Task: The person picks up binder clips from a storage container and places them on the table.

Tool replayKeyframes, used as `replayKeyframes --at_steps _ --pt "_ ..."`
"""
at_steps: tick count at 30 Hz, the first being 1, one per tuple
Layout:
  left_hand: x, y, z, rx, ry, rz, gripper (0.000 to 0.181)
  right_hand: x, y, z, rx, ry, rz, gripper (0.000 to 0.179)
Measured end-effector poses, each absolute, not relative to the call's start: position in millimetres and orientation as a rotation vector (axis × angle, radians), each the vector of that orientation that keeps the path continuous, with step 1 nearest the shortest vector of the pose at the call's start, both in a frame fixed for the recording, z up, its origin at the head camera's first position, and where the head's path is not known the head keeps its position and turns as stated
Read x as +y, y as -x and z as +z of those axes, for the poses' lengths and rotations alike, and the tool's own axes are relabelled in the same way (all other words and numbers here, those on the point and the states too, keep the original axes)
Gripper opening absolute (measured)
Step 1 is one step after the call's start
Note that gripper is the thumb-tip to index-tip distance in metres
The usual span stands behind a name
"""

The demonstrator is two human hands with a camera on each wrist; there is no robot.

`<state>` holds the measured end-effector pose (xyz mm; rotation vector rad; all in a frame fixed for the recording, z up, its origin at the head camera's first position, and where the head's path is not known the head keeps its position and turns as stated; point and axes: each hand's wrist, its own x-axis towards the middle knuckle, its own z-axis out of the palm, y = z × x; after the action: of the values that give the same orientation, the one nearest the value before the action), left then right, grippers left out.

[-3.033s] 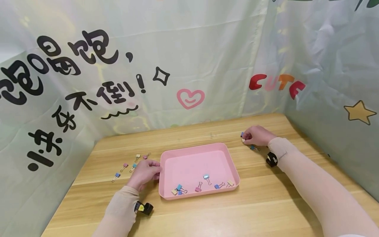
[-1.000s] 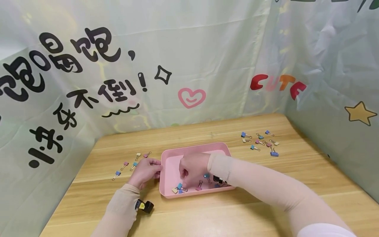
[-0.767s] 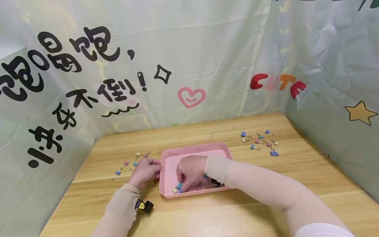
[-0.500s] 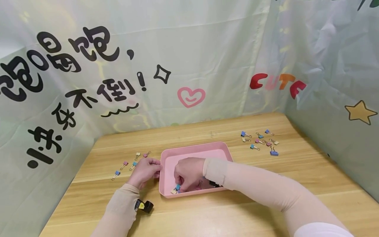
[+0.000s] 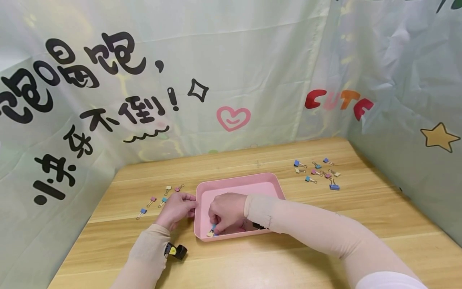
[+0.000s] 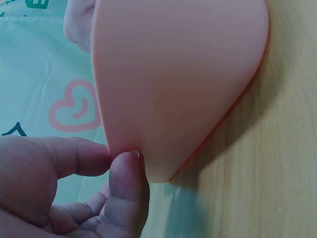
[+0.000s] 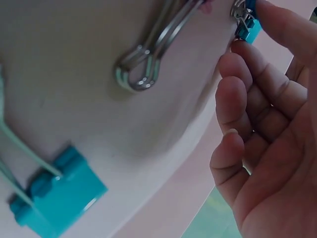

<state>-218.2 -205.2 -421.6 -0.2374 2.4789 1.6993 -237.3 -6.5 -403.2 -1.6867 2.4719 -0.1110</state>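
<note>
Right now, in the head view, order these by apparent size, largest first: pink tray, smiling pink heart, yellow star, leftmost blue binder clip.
1. Pink tray
2. Smiling pink heart and yellow star: too alike to rank
3. Leftmost blue binder clip

Room to pass lies over the table behind the pink tray and between it and the right-side clips; the left fingers block the tray's left wall, the right forearm bars its near right corner, clearance beneath hard to judge
</note>
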Motion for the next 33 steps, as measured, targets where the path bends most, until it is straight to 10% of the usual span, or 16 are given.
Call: replayKeyframes --at_steps 33 --pt "-204.2 217.1 -419.9 2.497 0.242 1.673 0.016 42.1 269.6 -382.9 2.635 1.317 -0.370 0.009"
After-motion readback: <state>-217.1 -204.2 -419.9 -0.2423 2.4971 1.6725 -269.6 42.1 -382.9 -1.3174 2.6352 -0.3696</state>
